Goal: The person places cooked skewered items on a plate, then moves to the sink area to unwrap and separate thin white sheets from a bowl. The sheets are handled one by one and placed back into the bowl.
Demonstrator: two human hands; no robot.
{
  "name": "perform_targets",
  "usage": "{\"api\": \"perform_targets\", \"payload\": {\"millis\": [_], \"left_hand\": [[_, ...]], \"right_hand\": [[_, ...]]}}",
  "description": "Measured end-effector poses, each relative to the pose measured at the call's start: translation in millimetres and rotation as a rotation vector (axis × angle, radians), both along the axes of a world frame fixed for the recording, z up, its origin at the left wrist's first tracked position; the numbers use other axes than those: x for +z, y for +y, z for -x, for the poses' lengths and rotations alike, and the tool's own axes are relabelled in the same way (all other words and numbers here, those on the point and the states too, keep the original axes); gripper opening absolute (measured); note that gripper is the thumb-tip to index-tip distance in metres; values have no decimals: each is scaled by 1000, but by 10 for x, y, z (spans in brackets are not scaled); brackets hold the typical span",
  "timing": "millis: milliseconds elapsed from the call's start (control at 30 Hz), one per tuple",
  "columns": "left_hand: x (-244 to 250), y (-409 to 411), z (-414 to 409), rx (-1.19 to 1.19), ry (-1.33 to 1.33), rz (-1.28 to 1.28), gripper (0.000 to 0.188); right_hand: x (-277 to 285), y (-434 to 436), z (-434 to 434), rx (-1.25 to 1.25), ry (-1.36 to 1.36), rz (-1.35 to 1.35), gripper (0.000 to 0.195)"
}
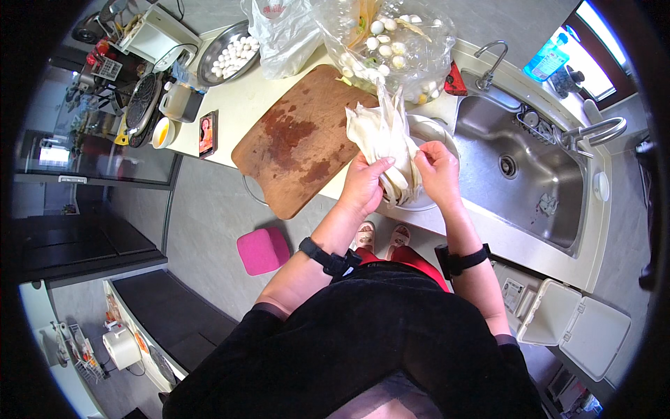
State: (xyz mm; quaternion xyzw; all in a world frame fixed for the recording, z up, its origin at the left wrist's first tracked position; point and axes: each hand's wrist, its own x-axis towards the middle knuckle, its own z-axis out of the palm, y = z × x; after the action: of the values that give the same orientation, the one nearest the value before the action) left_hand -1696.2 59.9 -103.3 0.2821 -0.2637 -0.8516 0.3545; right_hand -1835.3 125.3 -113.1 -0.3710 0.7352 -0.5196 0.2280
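Note:
A bundle of pale corn husks (384, 133), or similar dry leaves, is held up over a white bowl (437, 125) at the counter's edge. My left hand (366, 180) grips the bundle's lower left side, thumb on top. At its right side, my right hand (438, 170) pinches a piece between thumb and fingers. Left of the bundle lies a wooden cutting board (298, 136) with dark wet patches, its near end jutting past the counter edge. The bundle and my hands hide much of the bowl.
Beyond the board are a clear plastic bag (419, 57) with white mushrooms or small eggs, a white bag (285, 39) and a metal basin (209, 57) of white round pieces. A phone (208, 133) lies left. The steel sink (523, 178) is right; a pink stool (261, 251) stands below.

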Motion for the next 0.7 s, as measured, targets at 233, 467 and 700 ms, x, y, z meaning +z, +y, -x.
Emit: {"api": "perform_targets", "payload": {"millis": [233,467,700], "left_hand": [[17,-6,-13,-3,-11,35,38],[-2,-23,-15,-16,-31,61,39],[43,-30,0,-1,-17,49,40]], "right_hand": [[-45,3,26,-15,-20,-33,10],[-90,17,37,-22,6,-1,16],[27,18,-63,92,-61,115,20]]}}
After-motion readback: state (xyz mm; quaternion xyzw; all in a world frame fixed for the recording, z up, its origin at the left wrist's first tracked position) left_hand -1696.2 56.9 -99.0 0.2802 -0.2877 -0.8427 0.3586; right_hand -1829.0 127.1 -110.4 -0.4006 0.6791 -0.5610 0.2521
